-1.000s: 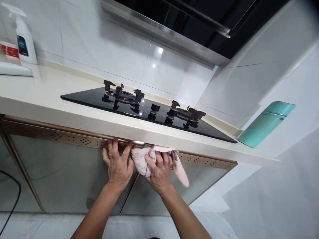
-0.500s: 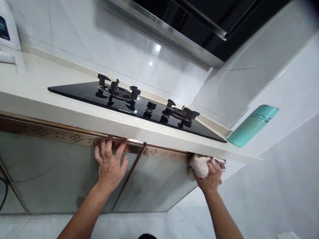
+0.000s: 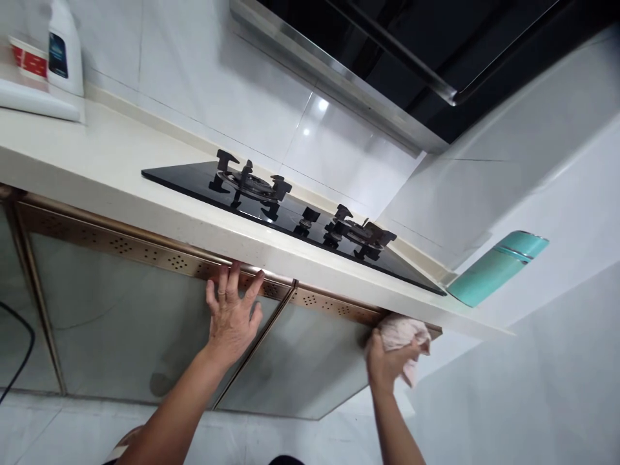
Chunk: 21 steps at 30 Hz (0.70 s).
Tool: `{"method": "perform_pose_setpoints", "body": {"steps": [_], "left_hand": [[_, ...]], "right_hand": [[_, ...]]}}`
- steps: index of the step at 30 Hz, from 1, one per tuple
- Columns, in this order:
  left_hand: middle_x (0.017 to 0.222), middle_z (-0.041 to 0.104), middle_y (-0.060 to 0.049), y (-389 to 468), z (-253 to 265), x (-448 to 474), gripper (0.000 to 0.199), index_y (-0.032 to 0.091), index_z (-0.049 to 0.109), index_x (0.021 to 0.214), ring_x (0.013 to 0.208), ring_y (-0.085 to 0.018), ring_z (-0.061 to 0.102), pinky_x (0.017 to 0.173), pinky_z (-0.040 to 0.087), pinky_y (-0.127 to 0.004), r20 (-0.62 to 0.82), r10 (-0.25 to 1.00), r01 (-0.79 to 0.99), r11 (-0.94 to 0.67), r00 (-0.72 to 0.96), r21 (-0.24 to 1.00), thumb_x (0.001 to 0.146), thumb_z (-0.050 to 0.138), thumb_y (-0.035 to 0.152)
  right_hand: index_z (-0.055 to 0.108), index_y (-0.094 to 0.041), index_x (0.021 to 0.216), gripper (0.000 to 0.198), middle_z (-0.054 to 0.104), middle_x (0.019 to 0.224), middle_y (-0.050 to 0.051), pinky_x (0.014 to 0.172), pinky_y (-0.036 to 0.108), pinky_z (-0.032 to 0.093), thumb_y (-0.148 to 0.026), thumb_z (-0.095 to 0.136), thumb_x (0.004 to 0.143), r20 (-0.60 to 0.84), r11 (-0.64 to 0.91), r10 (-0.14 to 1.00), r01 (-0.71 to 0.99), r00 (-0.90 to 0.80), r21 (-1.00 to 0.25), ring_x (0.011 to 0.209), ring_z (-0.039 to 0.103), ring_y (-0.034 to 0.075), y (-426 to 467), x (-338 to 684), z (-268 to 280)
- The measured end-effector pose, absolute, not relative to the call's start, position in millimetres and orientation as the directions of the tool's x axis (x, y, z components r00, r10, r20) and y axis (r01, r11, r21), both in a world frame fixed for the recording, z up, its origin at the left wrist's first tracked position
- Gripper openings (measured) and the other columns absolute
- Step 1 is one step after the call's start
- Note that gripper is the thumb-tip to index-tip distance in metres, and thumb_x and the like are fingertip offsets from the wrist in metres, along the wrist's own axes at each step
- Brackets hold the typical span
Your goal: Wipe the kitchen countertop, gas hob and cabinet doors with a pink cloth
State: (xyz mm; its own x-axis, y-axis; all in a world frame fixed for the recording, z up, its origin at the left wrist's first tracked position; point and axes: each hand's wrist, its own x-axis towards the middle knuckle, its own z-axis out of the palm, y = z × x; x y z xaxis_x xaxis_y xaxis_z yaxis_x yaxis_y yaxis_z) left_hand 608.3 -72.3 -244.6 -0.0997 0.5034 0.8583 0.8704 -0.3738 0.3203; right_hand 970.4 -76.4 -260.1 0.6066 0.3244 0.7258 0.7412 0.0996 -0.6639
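My left hand rests with spread fingers on the perforated bronze top rail of a frosted glass cabinet door. Nothing is in it. At the right end of the cabinets, my right hand grips a crumpled pale pink cloth, which presses against the rail of the right cabinet door just under the countertop edge. The cloth hides part of that rail, and some of the fingers are behind it.
Above the hands, a black gas stove sits on the cream countertop. A turquoise flask stands at the right end. A white bottle is at the far left. The range hood overhangs the back; a black cable hangs lower left.
The camera view has shifted, bringing more of the counter's left side into sight. My right hand has turned and moved slightly left with the cloth; the left hand stays on the rail.
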Motion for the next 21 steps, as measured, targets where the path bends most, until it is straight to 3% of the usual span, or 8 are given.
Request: {"method": "perform_pose_setpoints", "body": {"steps": [2, 5, 8, 11, 14, 16, 18, 21], "left_hand": [[0.167, 0.009, -0.015, -72.1, -246.4, 608.0, 0.077, 0.033, 0.037, 0.152, 0.153, -0.041, 0.015, 0.119, 0.016, -0.065, 0.862, 0.496, 0.871, -0.376, -0.099, 0.317, 0.082, 0.068, 0.02], [0.168, 0.01, -0.014, -70.8, -253.9, 607.1, 0.074, 0.033, 0.038, 0.151, 0.153, -0.04, 0.014, 0.12, 0.017, -0.063, 0.871, 0.478, 0.875, -0.368, -0.112, 0.314, 0.084, 0.066, 0.021], [0.168, 0.004, -0.014, -68.6, -264.4, 606.1, 0.072, 0.031, 0.036, 0.153, 0.154, -0.04, 0.009, 0.12, 0.017, -0.063, 0.88, 0.456, 0.882, -0.351, -0.132, 0.314, 0.086, 0.065, 0.023], [0.168, 0.001, -0.015, -66.7, -271.9, 604.7, 0.072, 0.031, 0.033, 0.154, 0.154, -0.039, 0.007, 0.12, 0.016, -0.063, 0.884, 0.45, 0.892, -0.338, -0.128, 0.301, 0.089, 0.063, 0.026], [0.168, 0.004, -0.014, -65.1, -273.9, 604.6, 0.073, 0.032, 0.031, 0.155, 0.154, -0.039, 0.008, 0.12, 0.016, -0.063, 0.891, 0.436, 0.894, -0.339, -0.128, 0.294, 0.09, 0.063, 0.03], [0.168, 0.003, -0.014, -64.2, -273.8, 606.1, 0.075, 0.033, 0.029, 0.155, 0.154, -0.039, 0.008, 0.12, 0.015, -0.063, 0.892, 0.428, 0.89, -0.338, -0.144, 0.306, 0.089, 0.064, 0.031], [0.169, 0.002, -0.013, -63.6, -274.1, 608.4, 0.077, 0.034, 0.028, 0.156, 0.154, -0.04, 0.007, 0.119, 0.015, -0.065, 0.888, 0.428, 0.884, -0.333, -0.168, 0.328, 0.089, 0.066, 0.031], [0.169, -0.001, -0.012, -63.8, -275.1, 611.5, 0.081, 0.037, 0.024, 0.156, 0.153, -0.043, 0.007, 0.117, 0.016, -0.067, 0.879, 0.434, 0.872, -0.331, -0.198, 0.36, 0.088, 0.067, 0.03]], "right_hand": [[0.017, -0.014, 0.148, 0.09, 0.032, 0.145, 0.023, 0.115, 0.058, 0.029, -0.054, 0.061, 0.081, 0.797, 0.151, 0.352, 0.811, 0.49, -0.566, 0.135, 0.035, 0.038, -72.0, 922.4, -274.6], [0.018, -0.017, 0.147, 0.084, 0.027, 0.147, 0.024, 0.114, 0.066, 0.022, -0.044, 0.062, 0.081, 0.914, 0.256, 0.378, 0.932, 0.148, -0.257, 0.141, 0.022, 0.042, -67.2, 854.6, -296.4], [0.034, -0.02, 0.141, 0.071, 0.04, 0.138, 0.02, 0.11, 0.068, 0.025, -0.028, 0.064, 0.077, 0.892, 0.366, 0.408, 0.93, -0.192, 0.033, 0.136, 0.03, 0.041, -68.1, 807.6, -311.9], [0.055, -0.026, 0.125, 0.05, 0.053, 0.129, 0.012, 0.114, 0.06, 0.024, -0.016, 0.062, 0.076, 0.821, 0.452, 0.413, 0.872, -0.393, 0.19, 0.132, 0.038, 0.034, -71.5, 794.7, -317.9], [0.064, -0.03, 0.113, 0.036, 0.06, 0.122, 0.004, 0.114, 0.046, 0.027, -0.013, 0.059, 0.082, 0.8, 0.489, 0.328, 0.815, -0.502, 0.311, 0.127, 0.044, 0.026, -73.3, 817.5, -313.9], [0.066, -0.029, 0.11, 0.031, 0.061, 0.117, 0.003, 0.112, 0.045, 0.029, -0.014, 0.056, 0.084, 0.805, 0.471, 0.305, 0.815, -0.509, 0.337, 0.122, 0.046, 0.024, -74.3, 848.5, -307.3], [0.066, -0.024, 0.107, 0.028, 0.06, 0.113, 0.007, 0.109, 0.05, 0.031, -0.017, 0.057, 0.082, 0.848, 0.396, 0.343, 0.88, -0.405, 0.26, 0.119, 0.046, 0.028, -76.3, 887.5, -299.9], [0.064, -0.018, 0.102, 0.032, 0.057, 0.111, 0.013, 0.107, 0.056, 0.032, -0.029, 0.066, 0.072, 0.883, 0.204, 0.47, 0.973, -0.003, -0.105, 0.12, 0.045, 0.035, -80.5, 949.3, -292.7]]}}
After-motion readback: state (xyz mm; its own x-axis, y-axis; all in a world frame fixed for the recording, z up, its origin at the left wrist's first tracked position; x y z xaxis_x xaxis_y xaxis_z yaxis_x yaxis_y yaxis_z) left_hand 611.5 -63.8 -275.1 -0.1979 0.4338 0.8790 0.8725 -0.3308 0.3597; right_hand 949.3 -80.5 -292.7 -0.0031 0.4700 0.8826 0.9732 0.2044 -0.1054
